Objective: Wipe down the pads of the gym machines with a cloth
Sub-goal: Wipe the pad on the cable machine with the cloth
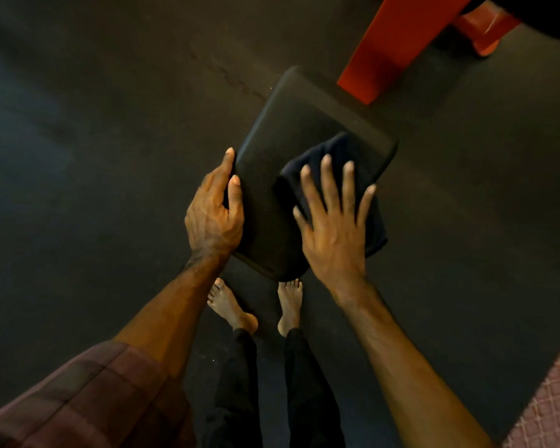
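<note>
A black rectangular machine pad (291, 124) sits in the middle of the view, slanting from upper right to lower left. My left hand (215, 208) grips its left edge, thumb on top and fingers curled round the side. A dark navy cloth (333, 153) lies on the pad's right half and hangs over its right edge. My right hand (333, 221) presses flat on the cloth with fingers spread and straight.
An orange-red machine frame beam (398, 43) rises from behind the pad to the upper right. Dark rubber flooring (110, 124) surrounds everything. My bare feet (259, 305) stand just below the pad. A pink patterned mat (553, 405) lies at the lower right corner.
</note>
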